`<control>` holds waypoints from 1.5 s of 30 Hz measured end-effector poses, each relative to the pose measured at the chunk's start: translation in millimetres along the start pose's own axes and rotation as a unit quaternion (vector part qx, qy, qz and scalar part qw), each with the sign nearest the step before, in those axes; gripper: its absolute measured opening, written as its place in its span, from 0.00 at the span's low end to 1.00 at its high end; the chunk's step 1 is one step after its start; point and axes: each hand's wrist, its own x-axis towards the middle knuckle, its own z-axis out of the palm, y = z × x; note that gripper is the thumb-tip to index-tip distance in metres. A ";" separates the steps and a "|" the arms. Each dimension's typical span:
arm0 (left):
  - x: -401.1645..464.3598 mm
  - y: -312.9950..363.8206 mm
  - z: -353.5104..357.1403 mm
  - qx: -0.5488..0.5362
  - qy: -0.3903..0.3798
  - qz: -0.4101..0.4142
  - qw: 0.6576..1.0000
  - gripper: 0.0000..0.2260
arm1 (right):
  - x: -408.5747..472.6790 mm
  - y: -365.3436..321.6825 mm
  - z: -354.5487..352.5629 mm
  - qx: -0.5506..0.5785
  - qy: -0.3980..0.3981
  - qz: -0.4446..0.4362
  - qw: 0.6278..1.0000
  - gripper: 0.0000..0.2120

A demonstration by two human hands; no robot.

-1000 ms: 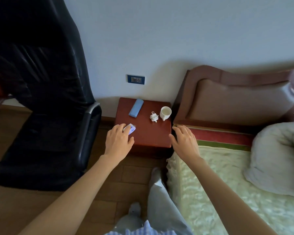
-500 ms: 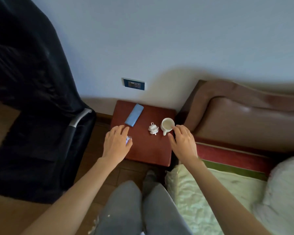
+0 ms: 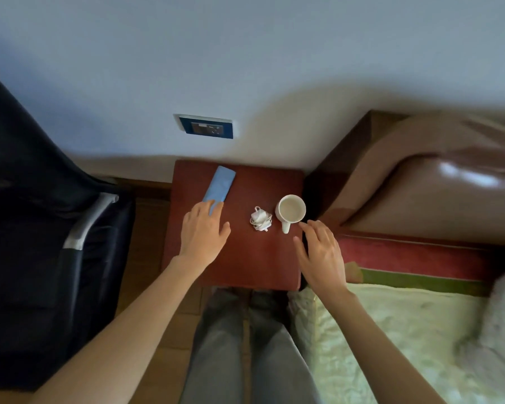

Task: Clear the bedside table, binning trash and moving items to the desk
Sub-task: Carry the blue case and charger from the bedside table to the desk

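A small red-brown bedside table [image 3: 245, 266] stands against the wall. On it lie a flat light-blue case [image 3: 220, 185] at the back left, a crumpled white bundle [image 3: 260, 219] in the middle and a white mug [image 3: 290, 210] at the right, handle toward me. My left hand [image 3: 203, 234] rests palm down on the table's left half, its fingertips on the blue case's near end. The small white-and-purple packet seen earlier is hidden, and I cannot tell whether the hand holds it. My right hand [image 3: 321, 255] hovers open just right of the mug's handle, not touching it.
A black office chair [image 3: 56, 243] stands close on the left of the table. The bed [image 3: 405, 330] with a brown headboard [image 3: 420, 185] adjoins it on the right. A wall socket [image 3: 206, 128] sits above the table. My legs are just in front of it.
My view has come closer and more overhead. My left hand slid forward from the small packet to the blue case. My right hand moved from the table's front corner toward the mug.
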 end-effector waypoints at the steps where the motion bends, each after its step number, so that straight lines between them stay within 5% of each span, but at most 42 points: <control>1: 9.3 -6.0 7.4 -0.001 -0.002 0.000 1.000 0.20 | 1.8 0.5 8.1 0.001 0.002 0.005 1.000 0.16; 14: 102.4 -60.6 122.4 -0.051 -0.041 -0.083 0.994 0.33 | 27.6 -17.7 123.2 0.047 0.014 -0.010 0.999 0.15; 26: 118.5 -58.6 146.8 -0.122 0.047 -0.180 0.975 0.32 | 44.0 -11.3 170.6 0.049 0.044 -0.015 0.998 0.14; 45: 41.4 -67.7 140.1 -0.223 0.022 -0.131 0.966 0.31 | 76.9 5.5 215.1 -0.035 -0.044 0.043 0.997 0.32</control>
